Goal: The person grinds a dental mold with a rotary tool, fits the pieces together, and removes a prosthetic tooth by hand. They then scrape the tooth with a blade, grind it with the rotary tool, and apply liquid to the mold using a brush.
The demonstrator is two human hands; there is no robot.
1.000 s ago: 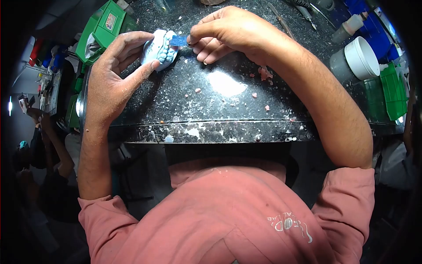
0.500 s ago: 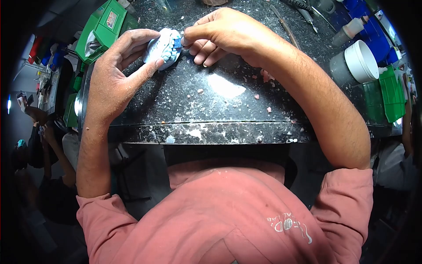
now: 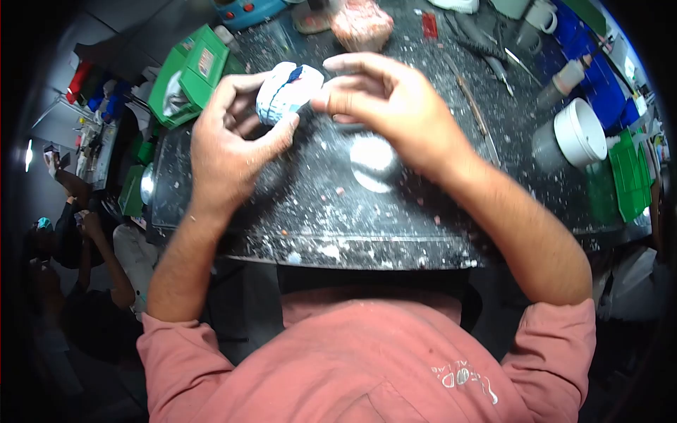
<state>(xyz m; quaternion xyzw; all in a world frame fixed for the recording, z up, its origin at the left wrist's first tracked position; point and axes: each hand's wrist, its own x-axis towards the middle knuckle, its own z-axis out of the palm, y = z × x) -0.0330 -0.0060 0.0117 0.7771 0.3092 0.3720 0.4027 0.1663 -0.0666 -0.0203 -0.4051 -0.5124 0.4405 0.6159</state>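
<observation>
A white and pale-blue dental cast [image 3: 290, 95] is held above the bench, tilted, with a dark blue patch along its upper teeth. My left hand [image 3: 236, 144] grips it from the left, thumb on the near side and fingers around the back. On the opposite side is my right hand [image 3: 405, 109], slightly blurred, its fingers spread and curved. The thumb tip is right at the cast's right edge, and nothing shows between these fingers.
Crumb-strewn dark bench [image 3: 282, 204]. Green bin [image 3: 201, 70] at left; pink lump [image 3: 361, 27] at the back. A thin brown-handled tool [image 3: 474, 106], handpiece [image 3: 497, 70], white tub [image 3: 582, 132] and another green bin [image 3: 630, 176] lie rightward. A person [image 3: 99, 261] sits far left.
The view has shifted, showing more of the bench's back. The cast has turned in my left hand, and my right hand has come off its pinch at the teeth, fingers now spread.
</observation>
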